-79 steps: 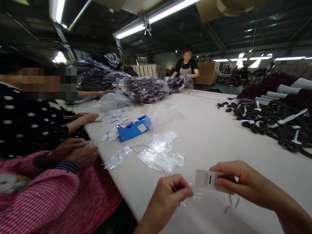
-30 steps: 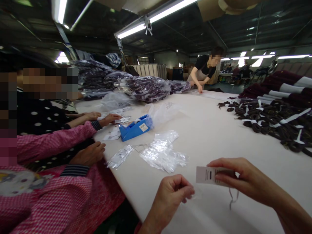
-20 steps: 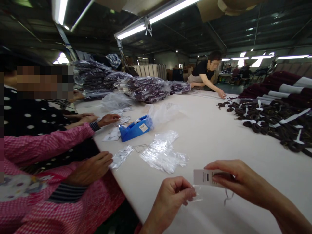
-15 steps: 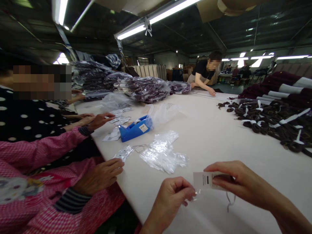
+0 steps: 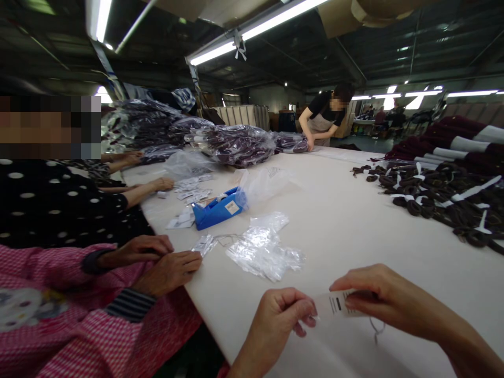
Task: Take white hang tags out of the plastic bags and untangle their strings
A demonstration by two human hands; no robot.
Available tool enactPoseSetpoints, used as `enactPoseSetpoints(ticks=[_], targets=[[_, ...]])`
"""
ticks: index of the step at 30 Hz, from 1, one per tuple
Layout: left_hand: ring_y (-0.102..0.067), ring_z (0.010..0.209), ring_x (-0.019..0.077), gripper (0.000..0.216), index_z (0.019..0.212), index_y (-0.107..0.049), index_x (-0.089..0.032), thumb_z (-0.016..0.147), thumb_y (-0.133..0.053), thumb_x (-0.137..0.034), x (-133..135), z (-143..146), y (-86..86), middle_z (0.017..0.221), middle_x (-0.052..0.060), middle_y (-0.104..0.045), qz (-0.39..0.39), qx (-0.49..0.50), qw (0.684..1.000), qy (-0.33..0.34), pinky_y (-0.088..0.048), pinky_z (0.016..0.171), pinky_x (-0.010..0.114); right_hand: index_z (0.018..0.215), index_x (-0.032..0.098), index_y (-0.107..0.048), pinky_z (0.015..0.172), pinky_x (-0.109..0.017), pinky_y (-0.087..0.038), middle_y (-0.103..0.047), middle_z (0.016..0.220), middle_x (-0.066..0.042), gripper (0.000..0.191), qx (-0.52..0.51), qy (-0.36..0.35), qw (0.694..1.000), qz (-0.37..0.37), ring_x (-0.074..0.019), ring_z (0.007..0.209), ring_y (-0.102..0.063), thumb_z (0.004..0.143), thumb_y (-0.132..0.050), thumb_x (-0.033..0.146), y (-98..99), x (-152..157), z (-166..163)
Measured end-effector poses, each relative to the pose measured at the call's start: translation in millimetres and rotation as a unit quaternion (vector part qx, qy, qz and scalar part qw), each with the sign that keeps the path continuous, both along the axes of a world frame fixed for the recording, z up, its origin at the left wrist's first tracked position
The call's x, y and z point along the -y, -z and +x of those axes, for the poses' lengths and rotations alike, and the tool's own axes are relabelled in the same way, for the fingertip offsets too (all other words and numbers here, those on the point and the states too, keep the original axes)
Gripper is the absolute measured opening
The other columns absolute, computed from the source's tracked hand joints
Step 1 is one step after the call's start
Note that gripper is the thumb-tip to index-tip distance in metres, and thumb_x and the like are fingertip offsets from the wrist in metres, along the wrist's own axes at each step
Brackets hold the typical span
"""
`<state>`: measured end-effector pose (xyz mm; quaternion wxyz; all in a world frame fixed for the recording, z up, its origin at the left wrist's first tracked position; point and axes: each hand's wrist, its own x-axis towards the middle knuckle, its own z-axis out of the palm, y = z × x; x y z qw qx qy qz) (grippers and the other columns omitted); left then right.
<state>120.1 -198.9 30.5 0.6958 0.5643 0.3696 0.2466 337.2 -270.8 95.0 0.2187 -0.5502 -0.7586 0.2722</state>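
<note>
My left hand [image 5: 277,320] is closed, thumb and fingertips pinching the edge of a small clear plastic bag [image 5: 317,318], barely visible against the white table. Just to its right, my right hand [image 5: 388,299] grips a white printed hang tag [image 5: 337,303] between thumb and fingers. A thin grey string [image 5: 377,331] dangles from the tag. The tag's left end points at the bag; whether it lies inside the plastic I cannot tell. Beyond my hands lies a shiny heap of clear plastic bags [image 5: 262,252].
A blue tape dispenser [image 5: 216,211] stands past the bags, near scattered tags [image 5: 192,189]. Co-workers' hands [image 5: 169,268] work along the left edge. Bagged dark garments [image 5: 236,144] are piled behind. Dark tied cords [image 5: 429,194] and maroon knitwear [image 5: 464,136] lie right.
The tag's left end has tilted slightly down and shifted right, closer to my right fingers. The neighbour in pink has drawn the far hand back beside the other. The far person has straightened, hands moving left.
</note>
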Motion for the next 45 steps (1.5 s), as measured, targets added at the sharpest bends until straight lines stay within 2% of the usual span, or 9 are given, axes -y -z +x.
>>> enactPoseSetpoints(ticks=[8, 17, 20, 23, 27, 30, 34, 41, 45], targets=[[-0.054, 0.055, 0.0115, 0.019, 0.075, -0.072, -0.011, 0.076, -0.062, -0.026, 2.0, 2.4, 1.1, 0.063, 0.003, -0.066, 0.022, -0.029, 0.999, 0.029, -0.043, 0.055, 0.023, 0.097, 0.027, -0.071, 0.065, -0.021, -0.041, -0.070, 0.080, 0.002, 0.023, 0.038, -0.020, 0.999, 0.001, -0.0146, 0.071, -0.061, 0.088, -0.054, 0.014, 5.0, -1.3, -5.6], [-0.057, 0.072, 0.0146, 0.017, 0.080, -0.074, -0.016, 0.078, -0.060, -0.026, 9.4, 2.0, -0.5, 0.073, 0.000, -0.066, 0.164, -0.099, 0.979, 0.071, -0.039, 0.065, 0.023, 0.093, 0.029, -0.071, 0.064, -0.019, -0.040, -0.069, 0.075, 0.005, 0.025, 0.037, -0.027, 0.998, -0.033, -0.0128, 0.068, -0.060, 0.081, -0.059, 0.010, 20.6, -0.6, -11.6], [-0.053, 0.063, 0.0119, 0.021, 0.076, -0.073, -0.015, 0.081, -0.058, -0.029, 11.5, 4.7, 4.9, 0.064, -0.001, -0.061, 0.140, -0.094, 0.983, 0.077, -0.037, 0.059, 0.022, 0.109, 0.028, -0.064, 0.068, -0.021, -0.043, -0.070, 0.083, 0.003, 0.031, -0.012, 0.016, 0.999, -0.025, -0.0150, 0.074, -0.062, 0.082, -0.060, 0.014, 28.6, -3.0, -16.8], [-0.051, 0.057, 0.0107, 0.023, 0.071, -0.070, -0.014, 0.080, -0.058, -0.031, 8.8, 7.1, 13.4, 0.059, -0.002, -0.056, 0.107, -0.075, 0.991, 0.035, -0.037, 0.056, 0.022, 0.116, 0.025, -0.057, 0.063, -0.023, -0.045, -0.068, 0.079, 0.002, 0.031, -0.074, 0.090, 0.993, -0.019, -0.0152, 0.069, -0.062, 0.085, -0.060, 0.022, 36.7, -7.7, -18.2], [-0.050, 0.050, 0.0105, 0.025, 0.072, -0.068, -0.011, 0.076, -0.061, -0.034, 0.2, 6.1, 20.8, 0.057, 0.000, -0.058, 0.035, -0.036, 0.997, -0.052, -0.038, 0.051, 0.023, 0.111, 0.023, -0.054, 0.052, -0.022, -0.046, -0.062, 0.073, 0.003, 0.022, -0.162, 0.108, 0.978, -0.078, -0.0140, 0.059, -0.062, 0.093, -0.048, 0.034, 45.4, -14.9, -15.0], [-0.052, 0.049, 0.0110, 0.026, 0.074, -0.070, -0.009, 0.074, -0.063, -0.034, -1.9, 4.6, 21.8, 0.059, 0.003, -0.063, -0.003, -0.010, 0.997, -0.082, -0.040, 0.050, 0.023, 0.093, 0.022, -0.057, 0.050, -0.020, -0.044, -0.061, 0.073, 0.003, 0.019, -0.167, 0.087, 0.979, -0.073, -0.0115, 0.054, -0.058, 0.096, -0.043, 0.034, 49.4, -18.1, -15.9], [-0.055, 0.050, 0.0108, 0.026, 0.080, -0.071, -0.008, 0.073, -0.065, -0.032, 1.1, 6.1, 22.2, 0.065, 0.006, -0.067, -0.030, 0.016, 0.996, -0.083, -0.043, 0.050, 0.022, 0.076, 0.021, -0.055, 0.052, -0.021, -0.040, -0.059, 0.065, 0.004, 0.028, -0.112, 0.116, 0.987, -0.015, -0.0119, 0.056, -0.055, 0.096, -0.042, 0.035, 51.3, -17.8, -24.1], [-0.057, 0.055, 0.0122, 0.028, 0.098, -0.064, -0.010, 0.078, -0.061, -0.029, 1.7, 8.9, 21.6, 0.072, 0.006, -0.069, -0.048, 0.044, 0.992, -0.105, -0.046, 0.050, 0.022, 0.060, 0.021, -0.047, 0.050, -0.022, -0.036, -0.052, 0.053, 0.004, 0.045, -0.098, 0.180, 0.979, -0.015, -0.0124, 0.051, -0.050, 0.097, -0.035, 0.042, 62.5, -21.4, -34.9], [-0.064, 0.069, 0.0164, 0.037, 0.110, -0.055, -0.014, 0.075, -0.066, -0.022, 4.4, 5.9, 13.8, 0.082, 0.007, -0.071, -0.052, 0.105, 0.993, -0.034, -0.050, 0.065, 0.028, 0.061, 0.021, -0.047, 0.050, -0.022, -0.035, -0.051, 0.054, 0.005, 0.045, -0.143, 0.189, 0.971, -0.005, -0.0120, 0.051, -0.049, 0.097, -0.037, 0.046, 66.6, -25.0, -29.7]])
